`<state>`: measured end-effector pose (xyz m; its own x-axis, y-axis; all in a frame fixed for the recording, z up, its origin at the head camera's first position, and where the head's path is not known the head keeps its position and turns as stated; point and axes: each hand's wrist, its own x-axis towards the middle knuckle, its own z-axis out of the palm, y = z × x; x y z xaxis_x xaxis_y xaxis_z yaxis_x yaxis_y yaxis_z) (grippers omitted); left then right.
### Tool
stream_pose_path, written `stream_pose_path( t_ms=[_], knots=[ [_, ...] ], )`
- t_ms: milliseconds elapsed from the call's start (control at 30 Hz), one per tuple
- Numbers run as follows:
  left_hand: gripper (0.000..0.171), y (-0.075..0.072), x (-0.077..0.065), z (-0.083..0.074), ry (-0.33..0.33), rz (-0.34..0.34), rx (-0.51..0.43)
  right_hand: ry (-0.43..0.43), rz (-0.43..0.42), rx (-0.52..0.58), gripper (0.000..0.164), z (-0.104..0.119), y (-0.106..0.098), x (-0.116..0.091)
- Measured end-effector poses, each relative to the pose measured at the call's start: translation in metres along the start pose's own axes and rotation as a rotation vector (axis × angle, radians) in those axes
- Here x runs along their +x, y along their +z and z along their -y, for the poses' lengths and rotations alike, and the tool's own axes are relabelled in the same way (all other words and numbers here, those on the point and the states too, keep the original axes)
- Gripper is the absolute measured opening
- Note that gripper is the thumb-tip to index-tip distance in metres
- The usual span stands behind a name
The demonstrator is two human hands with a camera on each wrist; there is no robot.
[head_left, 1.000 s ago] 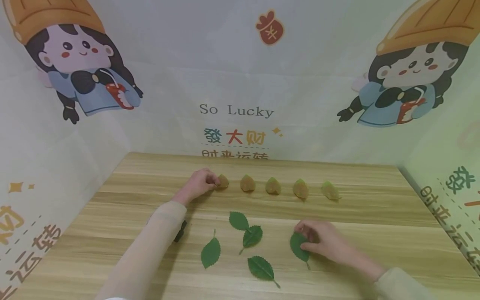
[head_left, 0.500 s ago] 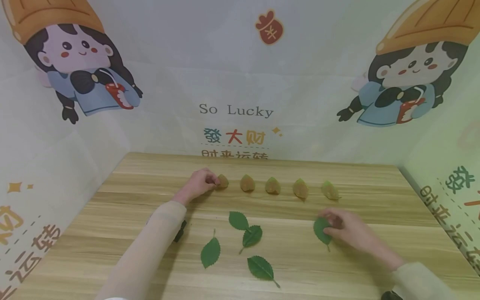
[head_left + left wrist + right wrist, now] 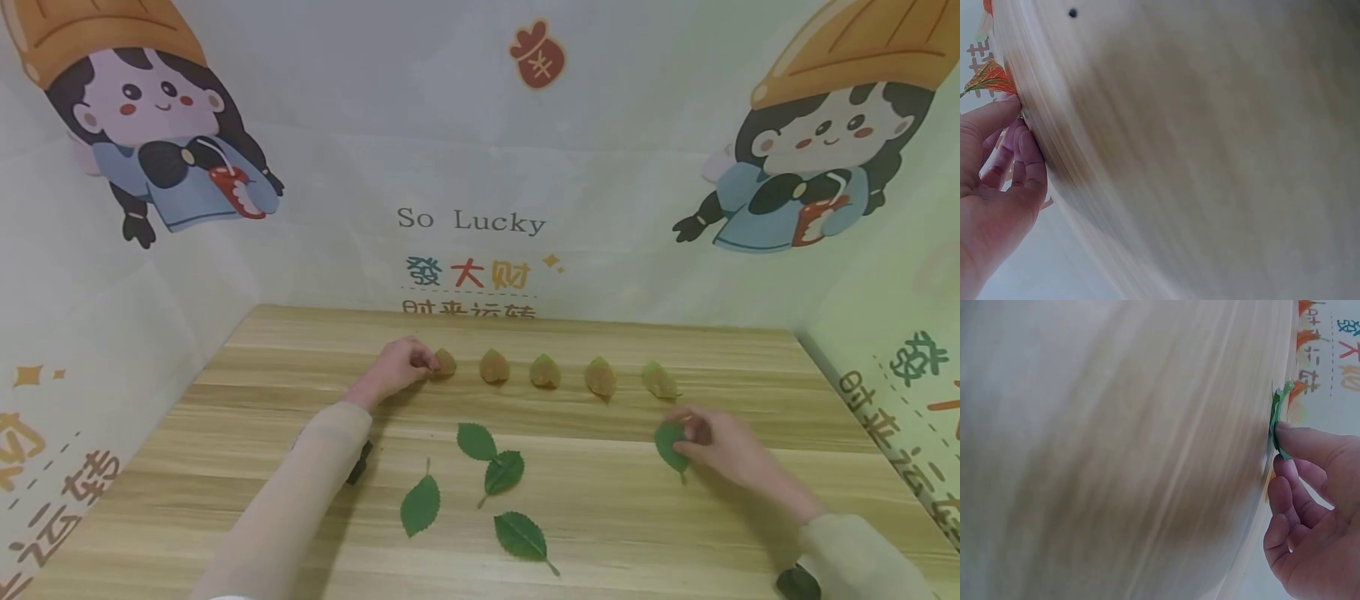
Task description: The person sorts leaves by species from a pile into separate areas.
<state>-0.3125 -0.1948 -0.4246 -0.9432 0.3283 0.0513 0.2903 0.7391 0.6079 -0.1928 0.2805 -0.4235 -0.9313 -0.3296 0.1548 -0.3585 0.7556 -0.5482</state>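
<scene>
My left hand [image 3: 393, 369] is at the left end of a row of small orange-brown, green-tipped leaves, its thumb and fingers pinching the edge of the leftmost orange leaf [image 3: 446, 362]. In the left wrist view this orange leaf [image 3: 992, 78] shows pale veins and a pointed tip. My right hand [image 3: 720, 446] pinches a toothed green leaf [image 3: 670, 446] between thumb and fingers, its stem towards me, just in front of the row's right end. The right wrist view shows the green leaf [image 3: 1277, 422] nearly edge-on, close over the wood.
Along the back of the wooden table [image 3: 600, 542] the row continues to a rightmost orange leaf [image 3: 660, 380]. More green leaves lie mid-table: a left one [image 3: 421, 506], an overlapping pair [image 3: 504, 473] and a front one [image 3: 521, 536]. A printed cloth [image 3: 337, 183] hangs behind.
My right hand has carried the green leaf right and towards the back, from beside the other green leaves to near the rightmost orange leaf. The left hand has stayed in place.
</scene>
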Motion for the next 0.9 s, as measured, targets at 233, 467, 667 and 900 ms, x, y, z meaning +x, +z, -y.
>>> stream_pose_path(
  t_ms=[233,467,667,900],
  knots=[
    [0.012,0.000,0.000,0.001,-0.001,-0.002,0.000,-0.048,-0.054,-0.051,0.026,-0.008,-0.003,0.001],
    [0.012,0.000,-0.001,0.000,-0.013,-0.002,-0.005,-0.014,-0.040,-0.086,0.011,-0.014,-0.005,-0.002],
    [0.013,0.001,0.002,0.001,-0.018,-0.003,-0.013,-0.013,-0.021,-0.094,0.017,-0.017,-0.008,-0.007],
    [0.014,0.001,-0.001,0.001,-0.021,0.000,-0.013,-0.049,-0.017,-0.075,0.027,-0.019,-0.010,-0.015]
  ],
)
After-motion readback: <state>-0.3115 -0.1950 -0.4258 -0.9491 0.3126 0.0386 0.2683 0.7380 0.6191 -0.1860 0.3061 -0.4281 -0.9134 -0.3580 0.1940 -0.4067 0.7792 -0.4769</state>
